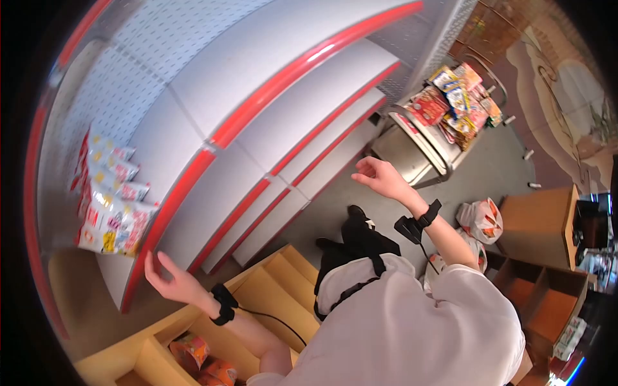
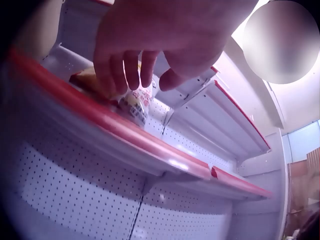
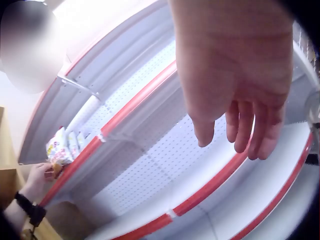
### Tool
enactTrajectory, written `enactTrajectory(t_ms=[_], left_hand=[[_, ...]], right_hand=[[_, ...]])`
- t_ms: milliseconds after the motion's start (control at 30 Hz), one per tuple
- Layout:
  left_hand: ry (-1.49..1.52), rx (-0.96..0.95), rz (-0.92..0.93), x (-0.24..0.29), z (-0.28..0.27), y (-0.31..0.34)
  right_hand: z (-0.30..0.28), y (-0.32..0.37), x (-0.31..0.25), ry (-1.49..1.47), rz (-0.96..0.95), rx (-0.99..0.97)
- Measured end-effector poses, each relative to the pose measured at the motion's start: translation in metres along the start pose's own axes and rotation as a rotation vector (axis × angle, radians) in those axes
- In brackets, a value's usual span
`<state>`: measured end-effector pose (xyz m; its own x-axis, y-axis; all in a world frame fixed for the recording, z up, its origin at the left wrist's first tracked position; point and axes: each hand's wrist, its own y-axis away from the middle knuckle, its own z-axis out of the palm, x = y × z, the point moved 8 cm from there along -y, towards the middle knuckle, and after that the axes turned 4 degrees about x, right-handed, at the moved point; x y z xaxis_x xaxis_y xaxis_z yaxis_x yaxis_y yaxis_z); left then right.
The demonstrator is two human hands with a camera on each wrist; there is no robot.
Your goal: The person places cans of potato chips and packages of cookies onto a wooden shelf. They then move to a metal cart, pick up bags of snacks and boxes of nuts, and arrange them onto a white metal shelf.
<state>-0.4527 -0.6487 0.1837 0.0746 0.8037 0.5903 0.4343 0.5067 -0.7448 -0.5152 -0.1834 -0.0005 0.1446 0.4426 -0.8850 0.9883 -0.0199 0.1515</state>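
Several white snack bags (image 1: pixel 112 222) with red and yellow print stand in a row at the left end of a white shelf with a red front edge (image 1: pixel 180 186). My left hand (image 1: pixel 172 280) is just in front of that edge, beside the front bag, its fingers loosely bent and holding nothing. In the left wrist view, the fingers of the left hand (image 2: pixel 155 45) overlap the front bag (image 2: pixel 135 107). My right hand (image 1: pixel 384 179) hovers in front of the lower shelves, fingers relaxed with nothing in them; the right wrist view shows the right hand (image 3: pixel 235 85) from the palm side.
A metal cart (image 1: pixel 412 157) piled with colourful snack packets (image 1: pixel 457 100) stands at the far right. Below my left arm is a wooden shelf unit (image 1: pixel 270 286) with orange tubs (image 1: pixel 188 349). Plastic bags (image 1: pixel 479 219) lie by a wooden cabinet (image 1: pixel 537 225).
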Motion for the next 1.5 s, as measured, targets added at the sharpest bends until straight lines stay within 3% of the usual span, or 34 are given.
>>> enactTrajectory(t_ms=[100,167,267,367,500,567,633,767,933,1100,1167,1233,1333,1433,1500], left_hand=[[-0.031,-0.117,-0.09,-0.011,0.009,0.045],[0.06,-0.348,-0.237,-0.026,0.032,0.092],[0.031,-0.611,-0.307,-0.007,0.058,0.163],[0.077,-0.726,-0.383,0.017,0.085,0.23],[0.094,-0.854,-0.542,0.098,0.129,0.287],[0.096,-0.882,-0.516,0.13,0.153,0.302],[0.17,-0.889,-0.495,0.163,0.165,0.313],[0.089,-0.855,-0.504,0.21,0.166,0.312],[-0.006,-0.774,-0.557,0.208,0.135,0.319],[-0.118,-0.728,-0.635,0.208,0.109,0.322],[-0.116,-0.721,-0.67,0.202,0.103,0.328],[-0.109,-0.704,-0.667,0.204,0.102,0.329],[-0.064,-0.677,-0.666,0.199,0.105,0.333],[-0.016,-0.654,-0.628,0.196,0.109,0.333],[0.003,-0.651,-0.601,0.2,0.115,0.33]], right_hand=[[-0.054,-0.002,0.043,0.042,0.071,0.137],[-0.09,-0.01,0.073,0.028,0.103,0.223],[-0.15,-0.027,0.116,0.042,0.085,0.378],[-0.211,-0.052,0.168,0.134,0.085,0.493],[-0.26,-0.099,0.263,0.429,0.105,0.488],[-0.257,-0.124,0.294,0.628,0.158,0.341],[-0.242,-0.145,0.317,0.702,0.069,0.3],[-0.213,-0.173,0.312,0.909,-0.033,0.162],[-0.176,-0.188,0.344,1.041,-0.04,0.001],[-0.178,-0.197,0.359,0.934,0.105,0.002],[-0.176,-0.201,0.369,0.79,0.22,-0.074],[-0.173,-0.202,0.362,0.832,0.246,-0.115],[-0.176,-0.195,0.343,0.785,0.219,-0.106],[-0.167,-0.203,0.359,0.895,0.085,-0.107],[-0.173,-0.202,0.363,0.871,0.1,-0.147]])
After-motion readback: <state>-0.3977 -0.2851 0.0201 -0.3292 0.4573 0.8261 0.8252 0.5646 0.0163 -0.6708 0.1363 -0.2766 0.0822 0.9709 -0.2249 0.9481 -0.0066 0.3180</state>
